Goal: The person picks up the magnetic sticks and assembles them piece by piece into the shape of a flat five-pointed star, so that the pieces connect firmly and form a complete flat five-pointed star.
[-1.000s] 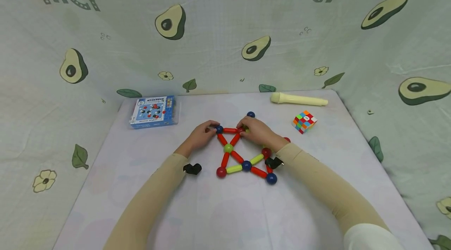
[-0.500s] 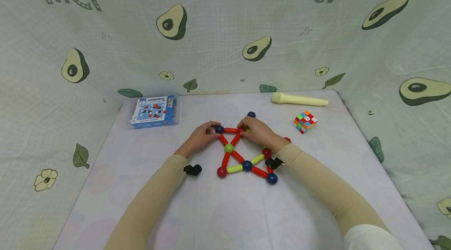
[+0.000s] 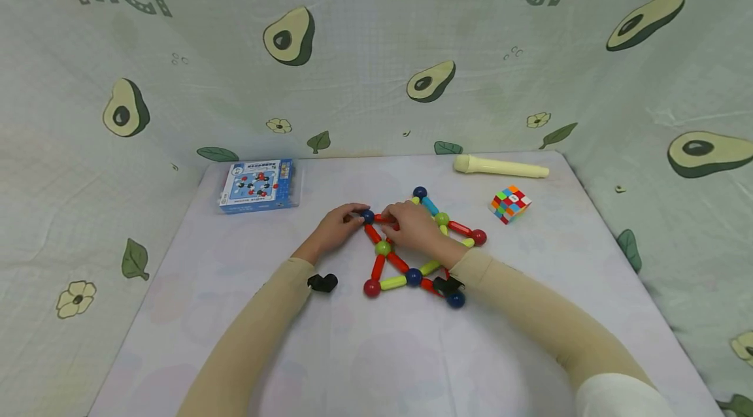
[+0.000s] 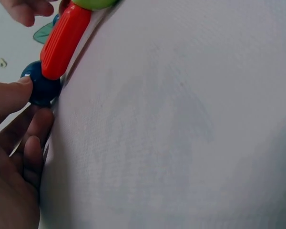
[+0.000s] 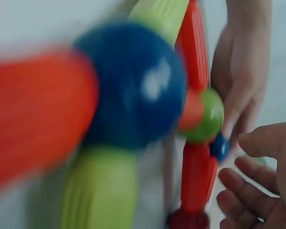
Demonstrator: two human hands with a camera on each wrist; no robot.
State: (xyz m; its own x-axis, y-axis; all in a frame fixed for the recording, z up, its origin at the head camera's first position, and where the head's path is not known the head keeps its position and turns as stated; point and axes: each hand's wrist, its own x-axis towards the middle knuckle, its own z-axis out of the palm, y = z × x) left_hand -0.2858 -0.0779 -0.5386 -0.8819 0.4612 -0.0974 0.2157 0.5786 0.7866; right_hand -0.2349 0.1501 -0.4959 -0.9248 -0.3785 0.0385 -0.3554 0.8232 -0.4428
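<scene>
My left hand [image 3: 340, 226] pinches a blue ball [image 4: 43, 86] between thumb and fingers. It is the far-left corner of a flat framework of balls and magnetic-looking rods on the table. A red rod [image 4: 66, 40] runs from this ball to a green ball [image 3: 383, 248]. My right hand [image 3: 414, 226] reaches over the framework, fingertips beside the short red rod [image 3: 379, 217] at the blue ball. In the right wrist view its thumb and fingers stand apart with nothing between them. The hand hides the far-middle red ball in the head view. A large blue ball [image 5: 133, 86] looms close to that camera.
More of the framework spreads right, with a blue ball [image 3: 420, 192], a light blue rod [image 3: 431, 206] and a red ball [image 3: 479, 237]. A blue boxed set [image 3: 255, 187] lies back left. A cream microphone-shaped toy [image 3: 500, 166] and a puzzle cube [image 3: 510, 204] lie back right.
My right hand has shifted left from the far-middle red ball toward the left hand, uncovering the light blue rod and green ball on the right. The left hand stays at the blue ball.
</scene>
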